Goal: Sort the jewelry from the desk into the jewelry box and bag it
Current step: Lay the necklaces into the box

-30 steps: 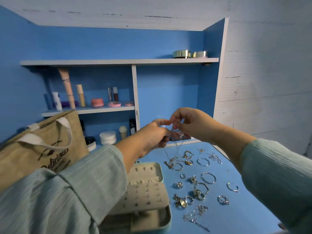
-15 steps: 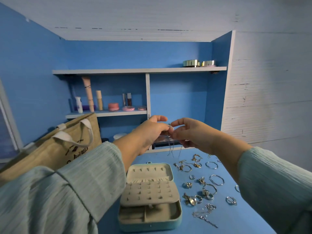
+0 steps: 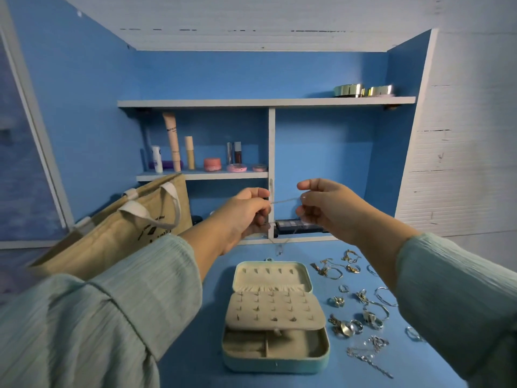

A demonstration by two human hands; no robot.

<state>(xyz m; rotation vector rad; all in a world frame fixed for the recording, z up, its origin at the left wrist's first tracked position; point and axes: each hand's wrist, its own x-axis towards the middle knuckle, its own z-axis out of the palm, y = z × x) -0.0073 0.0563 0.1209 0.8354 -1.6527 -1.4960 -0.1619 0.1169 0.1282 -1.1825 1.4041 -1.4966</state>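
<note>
Left hand [image 3: 246, 211] and right hand [image 3: 324, 205], close together a second ago, now sit apart, each pinching one end of a thin necklace [image 3: 284, 201] stretched above the open jewelry box [image 3: 275, 357]. Chain untangled; likely ready for stowing. Other pieces remain on the worktop [image 3: 201, 371].

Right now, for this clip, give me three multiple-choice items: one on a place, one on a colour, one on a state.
1. Where does the loose jewelry lie relative to the jewelry box?
A. to its right
B. inside it
C. on the shelf

2. What colour is the desk?
A. white
B. blue
C. brown

3. How is the thin chain held?
A. lying in the box
B. hanging from one hand
C. pinched between both hands

Answers: 1 A, rings and chains are spread on the desk right of the box. 2 B, the bare surface is blue. 3 C, the left hand and right hand each pinch it, stretched between them.
</note>
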